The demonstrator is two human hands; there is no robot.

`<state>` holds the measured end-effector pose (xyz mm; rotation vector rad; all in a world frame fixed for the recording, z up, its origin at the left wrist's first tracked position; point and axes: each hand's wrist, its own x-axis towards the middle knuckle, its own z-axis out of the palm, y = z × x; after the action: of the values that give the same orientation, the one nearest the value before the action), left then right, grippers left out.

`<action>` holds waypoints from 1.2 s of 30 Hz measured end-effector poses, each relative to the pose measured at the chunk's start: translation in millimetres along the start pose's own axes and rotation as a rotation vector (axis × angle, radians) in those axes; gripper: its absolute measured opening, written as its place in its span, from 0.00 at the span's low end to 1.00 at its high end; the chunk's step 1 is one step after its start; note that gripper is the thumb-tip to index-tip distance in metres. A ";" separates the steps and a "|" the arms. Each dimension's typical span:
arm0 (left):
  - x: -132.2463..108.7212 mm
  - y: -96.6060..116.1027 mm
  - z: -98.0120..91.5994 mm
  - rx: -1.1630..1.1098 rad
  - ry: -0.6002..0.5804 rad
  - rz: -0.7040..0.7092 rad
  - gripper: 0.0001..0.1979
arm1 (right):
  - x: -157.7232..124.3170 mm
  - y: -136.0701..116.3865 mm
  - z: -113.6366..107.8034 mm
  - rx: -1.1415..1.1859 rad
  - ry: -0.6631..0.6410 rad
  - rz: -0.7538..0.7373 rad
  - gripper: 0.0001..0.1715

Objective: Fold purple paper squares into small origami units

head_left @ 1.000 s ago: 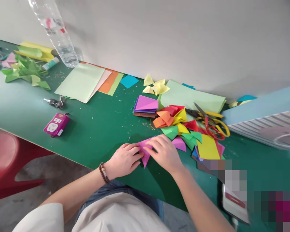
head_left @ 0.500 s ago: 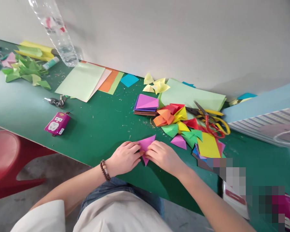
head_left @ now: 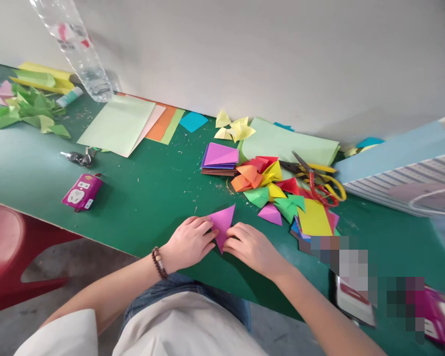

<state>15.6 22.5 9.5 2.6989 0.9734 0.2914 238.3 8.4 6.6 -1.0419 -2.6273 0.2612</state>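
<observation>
A purple sheet of paper (head_left: 223,222), folded into a triangle, lies on the green table near its front edge. My left hand (head_left: 191,241), with a beaded bracelet on the wrist, grips its left side between thumb and fingers. At the lower right edge, the fingertips of my right hand (head_left: 246,247) are closed on the paper. Beyond the hands sits a stack of square papers (head_left: 221,155) with purple on top. To its right is a pile of folded paper pieces (head_left: 261,178) in red, orange, yellow and green.
Scissors (head_left: 313,180) rest on the pile's right side, beside a light blue box (head_left: 396,158). A phone (head_left: 356,299) lies at the lower right. A plastic bottle (head_left: 85,59), keys (head_left: 82,157) and a magenta packet (head_left: 82,192) are at left. A red stool (head_left: 3,235) stands below.
My right hand's fingers have slid down the right edge of the purple paper, uncovering more of its face. My left hand stays on the left side. The view has shifted slightly.
</observation>
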 end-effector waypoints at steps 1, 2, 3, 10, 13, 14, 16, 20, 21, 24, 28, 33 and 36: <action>0.1 0.3 0.7 0.003 0.002 -0.003 0.14 | 0.4 -0.6 0.6 0.004 -0.004 0.016 0.05; 0.1 0.6 1.4 0.005 0.004 -0.004 0.13 | 0.9 -1.2 1.6 0.003 -0.005 0.034 0.05; 0.1 0.9 2.1 0.009 0.007 -0.006 0.13 | 1.6 -1.9 2.8 -0.002 -0.002 0.050 0.06; -0.3 0.7 2.8 0.009 0.011 -0.007 0.13 | 3.6 -2.3 6.2 -0.002 -0.035 0.038 0.07; -0.1 0.7 2.0 0.008 0.011 -0.013 0.12 | 0.4 -0.5 5.1 0.008 -0.053 0.036 0.08; -0.1 1.0 1.8 0.008 0.012 -0.016 0.12 | -1.9 -0.3 5.4 0.022 -0.057 0.045 0.09; -0.3 2.3 1.7 0.011 0.017 -0.025 0.13 | -8.9 -1.3 7.1 0.065 -0.058 0.081 0.10; -3.0 6.9 5.3 0.028 0.009 -0.035 0.15 | -25.9 -12.0 12.3 0.200 0.086 0.199 0.12; -4.0 8.3 7.1 0.034 0.008 -0.038 0.17 | -28.8 -16.2 13.5 0.236 0.171 0.242 0.11; -6.8 11.4 12.9 0.054 0.016 -0.060 0.21 | -29.0 -27.4 17.4 0.284 0.353 0.422 0.09; -7.2 12.3 15.3 0.067 0.022 -0.081 0.21 | -15.2 -30.6 24.9 0.331 0.385 0.587 0.09; -4.5 11.3 10.4 0.085 0.000 -0.074 0.20 | -4.7 -28.4 32.8 0.337 0.417 0.652 0.05; -3.1 10.5 7.9 0.097 -0.022 -0.070 0.20 | -3.7 -30.3 34.5 0.297 0.451 0.684 0.04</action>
<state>21.6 11.4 4.9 2.7412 1.1001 0.2053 209.8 -17.9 -18.1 -1.6259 -1.7107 0.4768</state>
